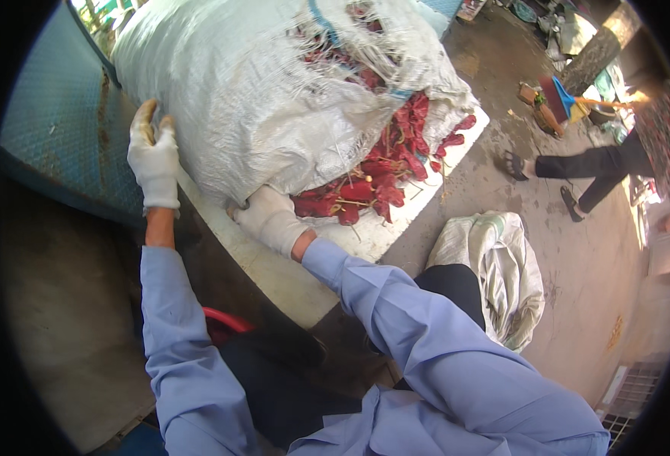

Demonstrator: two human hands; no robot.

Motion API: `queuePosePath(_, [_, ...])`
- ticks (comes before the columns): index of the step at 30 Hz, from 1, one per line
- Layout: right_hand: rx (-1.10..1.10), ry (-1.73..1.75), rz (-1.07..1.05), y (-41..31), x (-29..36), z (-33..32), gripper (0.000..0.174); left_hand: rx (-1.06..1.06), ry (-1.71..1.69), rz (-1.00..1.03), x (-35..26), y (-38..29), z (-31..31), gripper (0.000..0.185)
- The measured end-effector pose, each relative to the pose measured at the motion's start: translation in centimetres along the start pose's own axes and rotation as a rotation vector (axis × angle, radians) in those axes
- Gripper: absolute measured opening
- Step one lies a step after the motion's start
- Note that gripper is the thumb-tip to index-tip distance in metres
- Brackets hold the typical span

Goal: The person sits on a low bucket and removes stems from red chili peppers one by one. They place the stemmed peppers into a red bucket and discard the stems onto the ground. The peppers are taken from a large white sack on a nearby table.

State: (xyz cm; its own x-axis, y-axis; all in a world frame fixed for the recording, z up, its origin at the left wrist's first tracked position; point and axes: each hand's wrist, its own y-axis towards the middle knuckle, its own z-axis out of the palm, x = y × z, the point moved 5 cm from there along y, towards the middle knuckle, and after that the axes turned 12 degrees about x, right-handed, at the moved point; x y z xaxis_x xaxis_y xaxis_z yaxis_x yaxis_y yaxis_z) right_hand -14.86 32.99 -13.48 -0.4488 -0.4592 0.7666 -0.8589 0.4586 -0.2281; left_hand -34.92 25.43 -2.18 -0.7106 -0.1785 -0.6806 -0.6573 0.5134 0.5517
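Observation:
A large white woven plastic sack (215, 97) lies on a pale board, its side torn and frayed. Dried red chili peppers (369, 188) spill from its open end onto the board (289, 285). My right hand (269, 219), in a white knit glove, grips the sack's lower edge beside the peppers. At the sack's left side is my left hand (155, 154), in a glove with yellowed fingertips. Its thumb and fingers are apart, and it holds nothing.
A blue textured panel (67, 119) stands at the left. An open woven sack (506, 273) sits right of my legs. At the right a person (597, 162) in dark trousers and sandals walks near a broom (563, 100) and a post (597, 51). Part of a red plastic object (227, 319) shows below the board.

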Motion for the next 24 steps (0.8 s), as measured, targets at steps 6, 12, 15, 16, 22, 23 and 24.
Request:
queuePosePath(6, [-0.24, -0.46, -0.476, -5.9, 1.5, 0.8, 0.038, 0.762, 0.373, 0.834, -19.3, -10.0, 11.7, 0.038])
queuePosePath(12, [0.184, -0.381, -0.251, -12.0, -0.5, 0.5, 0.054, 0.928, 0.866, 0.614, -17.0, -10.8, 16.2, 0.045])
queuePosePath(15, [0.072, -0.409, -0.398, -14.4, -0.1, -1.9, 0.052, 0.612, 0.8, 0.442, -13.2, -8.0, 10.5, 0.047])
queuePosePath(16, [0.148, -0.375, -0.384, -14.9, -0.8, -2.4, 0.049, 0.601, 0.76, 0.359, -12.1, -8.0, 9.2, 0.047])
queuePosePath(22, [-0.063, -0.199, -0.333, -16.9, -4.8, -8.5, 0.028, 0.672, 0.664, 0.235, -11.3, -11.9, 7.4, 0.04])
queuePosePath(23, [-0.131, -0.138, -0.308, -17.2, -5.9, -10.0, 0.026, 0.673, 0.659, 0.211, -11.6, -12.4, 7.1, 0.039])
queuePosePath(24, [-0.184, -0.075, -0.248, -17.3, -7.4, -11.6, 0.026, 0.662, 0.585, 0.21, -12.1, -12.7, 6.6, 0.036])
